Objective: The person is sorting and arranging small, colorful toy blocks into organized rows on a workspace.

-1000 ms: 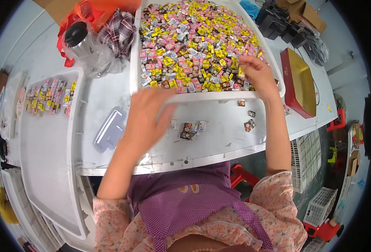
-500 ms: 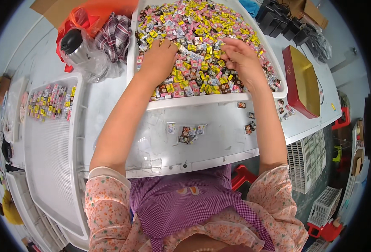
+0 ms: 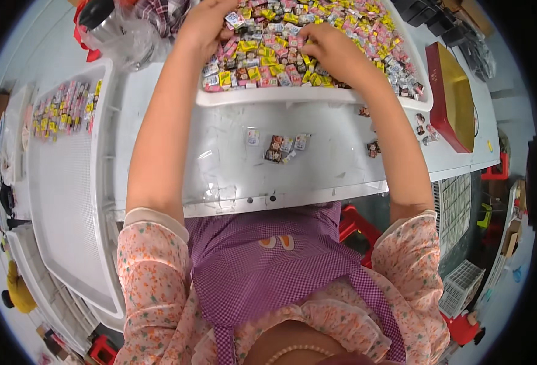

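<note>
A big white tray (image 3: pixel 268 95) at the far side of the table is heaped with small wrapped candies (image 3: pixel 274 55) in pink, yellow, white and dark brown. Over its left part, my left hand (image 3: pixel 207 27) is closed, with a white-and-blue wrapped candy (image 3: pixel 235 20) at its fingertips. Its upper edge runs close to the top of the picture. To the right, my right hand (image 3: pixel 336 52) reaches into the heap with its fingers curled and thumb bent in. Whatever lies between those fingertips is too small to make out.
Several loose candies (image 3: pixel 274 143) lie on the table (image 3: pixel 220 176) before the tray. A long white mesh tray (image 3: pixel 62 194) at left holds rows of candies (image 3: pixel 68 109). A metal flask (image 3: pixel 98 18) in plastic stands behind it. At right is a red-and-gold box (image 3: pixel 451 91).
The whole view has shifted, so the tray sits higher in the picture. My left hand now has a white-and-blue candy at its fingertips. My right hand's raised fingers have curled down into the heap.
</note>
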The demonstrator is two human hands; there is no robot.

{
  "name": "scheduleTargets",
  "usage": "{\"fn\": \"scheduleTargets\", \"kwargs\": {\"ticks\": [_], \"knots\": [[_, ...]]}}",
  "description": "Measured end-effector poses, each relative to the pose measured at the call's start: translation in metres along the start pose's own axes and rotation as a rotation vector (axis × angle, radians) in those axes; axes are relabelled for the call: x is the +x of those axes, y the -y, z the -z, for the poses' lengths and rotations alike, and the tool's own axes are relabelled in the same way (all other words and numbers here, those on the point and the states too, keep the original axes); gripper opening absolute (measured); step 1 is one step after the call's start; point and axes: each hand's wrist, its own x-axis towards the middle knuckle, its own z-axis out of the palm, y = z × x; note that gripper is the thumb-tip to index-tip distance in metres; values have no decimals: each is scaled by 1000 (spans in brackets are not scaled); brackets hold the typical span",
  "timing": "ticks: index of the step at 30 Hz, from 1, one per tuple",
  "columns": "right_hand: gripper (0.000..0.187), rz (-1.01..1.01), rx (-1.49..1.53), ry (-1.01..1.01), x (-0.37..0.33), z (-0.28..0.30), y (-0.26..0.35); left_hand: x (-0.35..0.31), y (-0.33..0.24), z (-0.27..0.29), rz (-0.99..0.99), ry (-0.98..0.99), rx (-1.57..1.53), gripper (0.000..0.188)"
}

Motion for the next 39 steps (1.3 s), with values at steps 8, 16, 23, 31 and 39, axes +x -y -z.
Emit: {"fn": "scheduleTargets", "kwargs": {"ticks": [8, 16, 23, 31, 39], "knots": [[31, -228, 563, -16, -78, 54, 78, -18, -10, 34, 113, 362, -416, 12], [31, -361, 668, -9, -153, 12, 103, -187, -19, -3, 204, 366, 1, 23], [29, -361, 595, -111, -141, -6, 116, -203, 27, -8, 66, 92, 592, 17], [30, -368, 426, -346, -148, -40, 98, -195, 28, -31, -50, 170, 912, 11], [30, -349, 447, -394, -145, -42, 94, -193, 41, -38, -155, 120, 1107, 9]]}}
